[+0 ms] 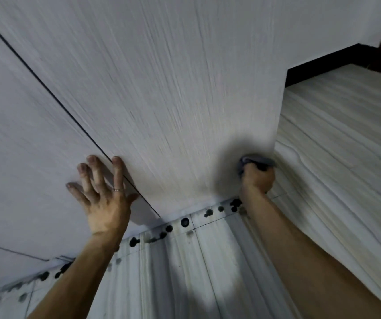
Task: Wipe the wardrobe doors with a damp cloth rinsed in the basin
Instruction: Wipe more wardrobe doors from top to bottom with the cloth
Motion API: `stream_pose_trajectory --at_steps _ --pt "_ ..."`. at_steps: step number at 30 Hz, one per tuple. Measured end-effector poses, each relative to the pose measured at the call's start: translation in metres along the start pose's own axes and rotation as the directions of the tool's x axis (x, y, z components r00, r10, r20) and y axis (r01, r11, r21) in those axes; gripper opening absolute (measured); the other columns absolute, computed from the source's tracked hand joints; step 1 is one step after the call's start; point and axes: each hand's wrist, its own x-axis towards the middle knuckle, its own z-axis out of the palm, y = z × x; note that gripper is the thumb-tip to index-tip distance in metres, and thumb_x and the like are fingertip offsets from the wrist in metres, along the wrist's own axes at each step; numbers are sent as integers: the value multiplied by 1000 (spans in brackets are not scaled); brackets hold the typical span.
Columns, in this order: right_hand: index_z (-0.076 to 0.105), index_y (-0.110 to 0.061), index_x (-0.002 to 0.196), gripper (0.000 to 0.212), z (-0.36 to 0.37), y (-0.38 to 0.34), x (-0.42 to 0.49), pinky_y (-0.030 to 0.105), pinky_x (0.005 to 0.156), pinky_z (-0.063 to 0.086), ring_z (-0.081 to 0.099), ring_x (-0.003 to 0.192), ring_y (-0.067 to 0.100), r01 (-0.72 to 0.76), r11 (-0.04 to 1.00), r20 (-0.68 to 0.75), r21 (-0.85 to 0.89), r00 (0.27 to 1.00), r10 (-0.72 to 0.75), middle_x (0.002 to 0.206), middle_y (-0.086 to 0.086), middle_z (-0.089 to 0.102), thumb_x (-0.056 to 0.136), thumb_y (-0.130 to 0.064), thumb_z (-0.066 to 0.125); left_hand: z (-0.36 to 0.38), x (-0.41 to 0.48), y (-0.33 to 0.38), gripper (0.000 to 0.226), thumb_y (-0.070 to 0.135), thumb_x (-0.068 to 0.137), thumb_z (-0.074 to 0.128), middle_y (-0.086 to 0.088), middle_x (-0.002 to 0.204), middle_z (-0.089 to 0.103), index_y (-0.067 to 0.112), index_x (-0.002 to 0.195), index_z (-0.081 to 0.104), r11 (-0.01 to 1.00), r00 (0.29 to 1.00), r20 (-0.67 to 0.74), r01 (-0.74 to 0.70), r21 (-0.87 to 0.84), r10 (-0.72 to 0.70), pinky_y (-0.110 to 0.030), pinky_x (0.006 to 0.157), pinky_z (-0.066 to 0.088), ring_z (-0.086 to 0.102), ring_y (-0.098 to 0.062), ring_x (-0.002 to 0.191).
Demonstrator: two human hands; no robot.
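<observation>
Gripped a grey cloth (253, 160) in the right hand (257, 180), fingers curled tight round it, and held it against the pale wood-grain wardrobe door (162, 88) low down, near its right edge. Laid the left hand (103, 199) flat and empty, fingers straight and spread, across the dark seam (46, 86) between two doors. Wore a ring (118, 189) there. Stood over streaked floor tiles (185, 272) with dark spots (185, 222) along the wardrobe's foot.
</observation>
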Motion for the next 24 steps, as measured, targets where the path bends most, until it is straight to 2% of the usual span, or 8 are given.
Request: stream_pose_trajectory --at_steps 3,5,7,10,12,18,20,24 --pt "67 -5 95 16 13 -3 -38 24 71 46 64 85 23 108 994 -18 -6 994 -108 94 9 66 79 0 67 4 -3 -7 142 37 56 94 -7 161 -32 26 160 -3 1000 1000 -18 -17 15 17 -76 111 -1 -28 -33 148" --pt "63 9 82 12 38 8 -103 19 66 42 65 75 22 199 971 190 130 956 -221 82 17 66 75 18 58 5 -2 -6 144 35 54 96 -7 161 -31 25 160 -1 1000 1000 -13 10 16 -10 -77 111 2 -27 -33 148" --pt "48 -5 64 35 51 13 -138 25 52 39 55 48 17 114 934 308 339 925 -224 54 11 53 78 26 41 1 -3 -2 143 37 54 95 -8 161 -29 25 160 -1 1000 1000 2 20 7 -20 -78 110 6 -26 -33 148" --pt "39 -18 63 32 45 15 -121 28 57 46 49 54 18 260 950 376 171 874 -307 70 6 50 81 7 48 -6 -3 -2 142 38 56 95 -8 162 -27 25 160 -1 1000 1000 4 18 18 -18 -78 109 10 -25 -32 149" --pt "57 -11 66 9 20 -2 -94 35 69 56 61 66 20 377 921 329 101 861 -389 75 7 60 70 -5 62 -6 -4 -3 142 37 55 96 -8 163 -27 25 160 0 1000 1000 -1 21 14 -21 -78 109 10 -24 -32 149" --pt "59 -7 77 17 -15 -71 -35 27 78 49 65 89 25 342 937 -93 66 937 -336 75 -2 61 78 8 67 -2 -2 6 145 30 54 97 -11 161 -29 24 160 -3 999 999 -16 48 16 -48 -77 110 7 -24 -37 148" --pt "59 -6 81 16 3 -53 -66 20 72 44 59 80 13 356 931 23 82 933 -359 70 -4 56 81 9 64 -3 -2 7 143 29 54 97 -11 161 -30 22 160 1 998 999 -4 53 15 -53 -77 111 6 -25 -37 148" --pt "66 -4 110 28 23 -7 -130 22 85 35 54 106 27 523 839 427 -151 800 -422 114 17 57 82 -4 69 -10 -3 14 139 28 57 96 -11 161 -31 20 160 3 996 996 19 92 14 -92 -75 112 6 -25 -37 148"
